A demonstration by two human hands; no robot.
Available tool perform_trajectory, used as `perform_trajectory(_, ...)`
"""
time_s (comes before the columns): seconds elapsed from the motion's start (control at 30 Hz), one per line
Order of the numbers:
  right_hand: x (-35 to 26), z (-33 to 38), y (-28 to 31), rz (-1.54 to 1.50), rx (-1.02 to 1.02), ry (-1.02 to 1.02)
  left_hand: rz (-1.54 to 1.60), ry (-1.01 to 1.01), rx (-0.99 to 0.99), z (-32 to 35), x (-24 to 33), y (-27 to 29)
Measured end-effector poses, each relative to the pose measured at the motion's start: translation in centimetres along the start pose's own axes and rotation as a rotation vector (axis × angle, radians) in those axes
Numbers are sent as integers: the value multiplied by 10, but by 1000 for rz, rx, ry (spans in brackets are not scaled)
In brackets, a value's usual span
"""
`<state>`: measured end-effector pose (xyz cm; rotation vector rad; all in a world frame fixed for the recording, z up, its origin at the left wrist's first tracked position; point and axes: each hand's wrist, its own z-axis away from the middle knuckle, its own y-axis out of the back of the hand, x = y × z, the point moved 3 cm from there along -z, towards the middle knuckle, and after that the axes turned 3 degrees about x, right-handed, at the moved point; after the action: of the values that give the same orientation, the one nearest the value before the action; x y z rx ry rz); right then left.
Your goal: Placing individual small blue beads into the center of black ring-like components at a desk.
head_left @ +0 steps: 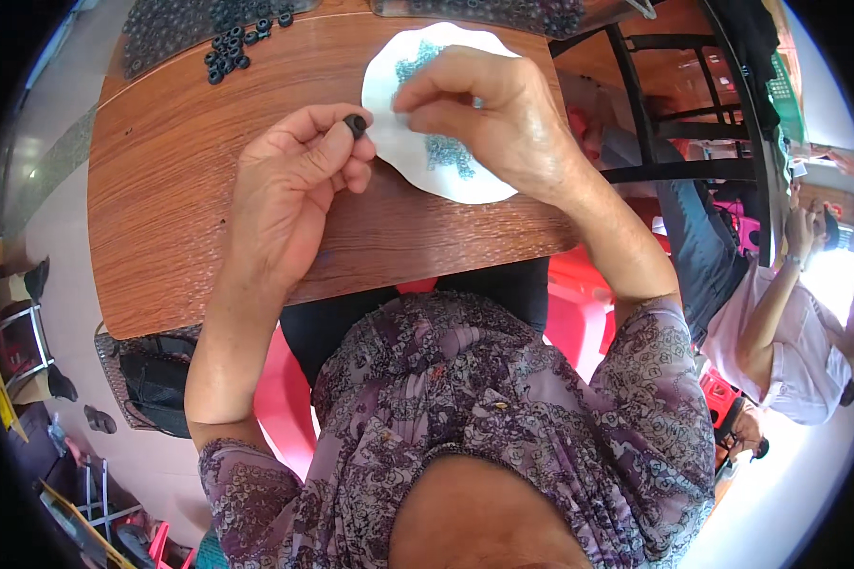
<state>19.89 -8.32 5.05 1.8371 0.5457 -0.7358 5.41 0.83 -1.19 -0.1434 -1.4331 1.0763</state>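
Your left hand (299,175) has a small black ring (356,124) pinched at thumb and fingertip over the wooden table (161,190). Right next to it, your right hand (484,109) hovers with fingertips bunched over the teal bits (446,152) on the white plate (394,66); whether it's holding one, can't tell.

On the tabletop (171,190) a plate (389,142) lies at centre, with small beads (446,152) on it. At its ten o'clock a heap of rings (232,47) spreads toward the far edge. Both hands hover at the plate: left hand (289,185) at its nine o'clock, pinching one ring (356,124); right hand (489,114) over it.
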Motion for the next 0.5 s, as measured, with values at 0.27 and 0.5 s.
perform_trajectory(0.27,21,32,-8,300,-158,165,22,24,15,5,-5,20)
perform_trajectory(0.5,14,25,-16,459,-200,406,38,20,-7,6,-7,24)
